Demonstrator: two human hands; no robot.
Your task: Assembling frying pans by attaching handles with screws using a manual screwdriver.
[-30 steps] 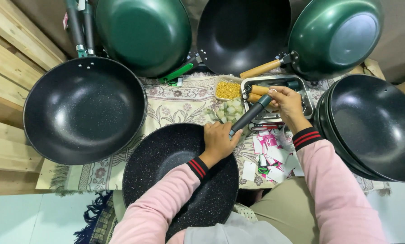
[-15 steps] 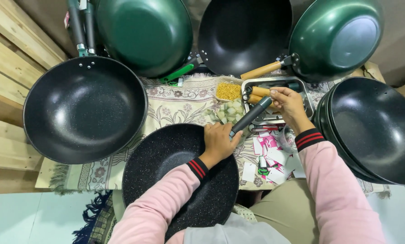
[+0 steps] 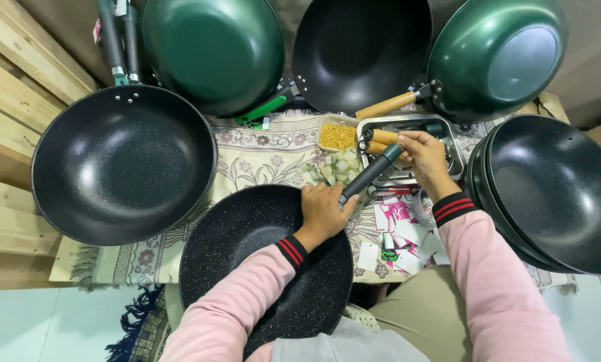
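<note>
Both hands (bare) [image 3: 324,211] on pan handle [image 3: 371,174]

We get bright, even light from overhead, with no harsh shadows, only soft dark patches under the pans. A pale sheen sits on the round glossy green wok [image 3: 213,50] and a broad white glare on the upturned green metal pan bottom [image 3: 498,57]. Focus stays crisp at centre; the wide lens bows the light wooden planks [image 3: 9,74] at the left edge.

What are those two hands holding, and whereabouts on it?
Both grip the dark handle of the speckled black pan: left hand at its base by the rim, right hand at its far end.
</note>
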